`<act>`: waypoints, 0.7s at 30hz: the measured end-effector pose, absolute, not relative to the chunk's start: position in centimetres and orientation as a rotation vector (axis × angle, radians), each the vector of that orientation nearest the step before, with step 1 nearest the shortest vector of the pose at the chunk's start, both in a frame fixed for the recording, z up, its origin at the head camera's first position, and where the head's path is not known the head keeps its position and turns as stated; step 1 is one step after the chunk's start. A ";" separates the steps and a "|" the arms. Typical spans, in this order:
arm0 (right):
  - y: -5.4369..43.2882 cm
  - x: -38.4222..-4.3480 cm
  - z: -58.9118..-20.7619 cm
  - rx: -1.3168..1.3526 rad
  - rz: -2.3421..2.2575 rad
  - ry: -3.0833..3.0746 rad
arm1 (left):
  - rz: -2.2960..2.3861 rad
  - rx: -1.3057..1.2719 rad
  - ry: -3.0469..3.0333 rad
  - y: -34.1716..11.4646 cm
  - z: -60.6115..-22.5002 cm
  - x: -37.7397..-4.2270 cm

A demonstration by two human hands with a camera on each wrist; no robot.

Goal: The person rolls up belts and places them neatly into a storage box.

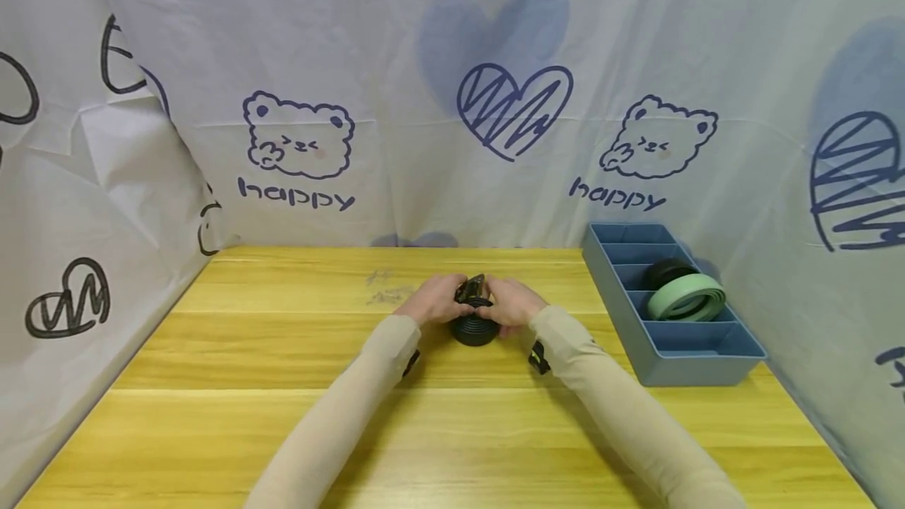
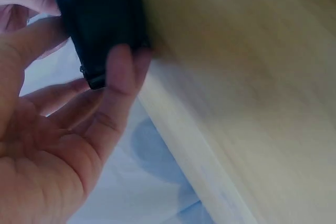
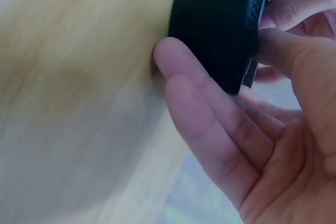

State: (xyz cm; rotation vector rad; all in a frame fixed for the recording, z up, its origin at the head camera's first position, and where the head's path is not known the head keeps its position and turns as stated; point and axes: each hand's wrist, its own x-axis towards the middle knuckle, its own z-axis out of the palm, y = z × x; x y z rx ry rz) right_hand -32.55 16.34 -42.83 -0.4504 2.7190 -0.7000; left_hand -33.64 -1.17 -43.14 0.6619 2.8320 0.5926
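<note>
A black belt (image 1: 474, 331), wound into a coil, sits on the wooden table between both hands, its shiny buckle (image 1: 472, 286) on the far side. My left hand (image 1: 436, 301) grips the coil from the left; in the left wrist view the thumb is at its upper edge and fingertips lie along the black band (image 2: 102, 19). From the right, my right hand (image 1: 518, 302) holds the same coil, thumb at the top edge and fingers against the outer side of the band (image 3: 215, 24) in the right wrist view. The two thumbs nearly meet over the belt.
A blue-grey divided box (image 1: 696, 371) stands at the right of the table (image 1: 283, 415). Its compartments hold a coiled light green belt (image 1: 686, 289) and a dark coil (image 1: 661, 269). A white printed cloth (image 1: 417, 203) hangs behind the table's back edge.
</note>
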 end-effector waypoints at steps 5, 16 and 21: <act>16.4 -32.3 -43.0 -0.454 -0.787 2.730 | 0.530 0.680 2.806 -0.7 -42.6 -33.8; 16.0 -32.0 -42.9 -0.724 -0.540 2.823 | 0.344 0.634 2.859 -0.6 -41.4 -33.4; 16.1 -31.7 -43.2 -0.768 -0.543 2.845 | 0.277 0.607 2.845 -0.7 -41.2 -33.2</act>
